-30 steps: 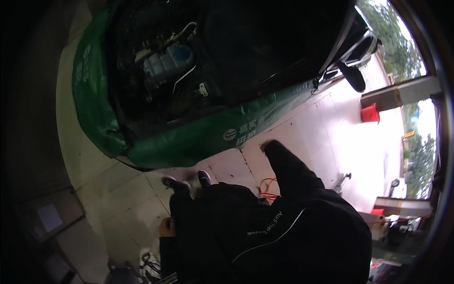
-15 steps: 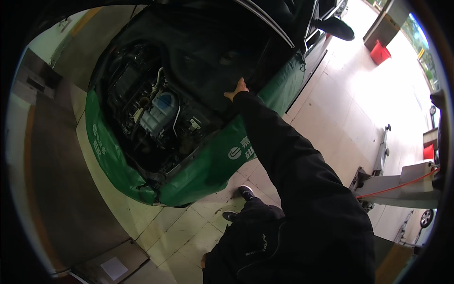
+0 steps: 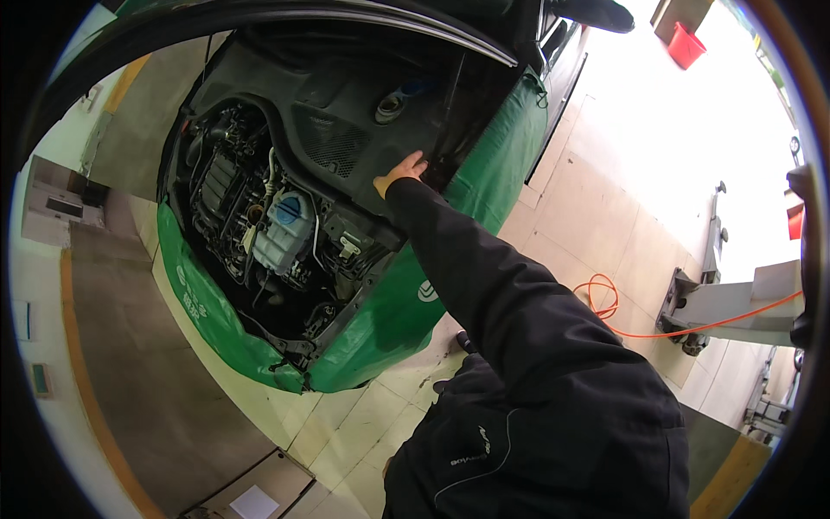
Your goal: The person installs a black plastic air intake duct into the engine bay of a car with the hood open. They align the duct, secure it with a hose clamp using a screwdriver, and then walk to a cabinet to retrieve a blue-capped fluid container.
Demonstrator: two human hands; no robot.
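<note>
One right hand (image 3: 400,172), fingers spread flat, presses on the black underside of the raised hood (image 3: 346,130) of a car, at its right edge. The left hand is out of view. Judging by this, the hood is already up and the engine bay (image 3: 259,233) exposed; work inside it looks not yet begun. One white coolant tank (image 3: 281,229) with a blue cap sits among the hoses. One green fender cover (image 3: 389,311) drapes the car's front and side. On the floor (image 3: 605,216) lie one orange cable (image 3: 605,298) and one red bin (image 3: 687,43).
</note>
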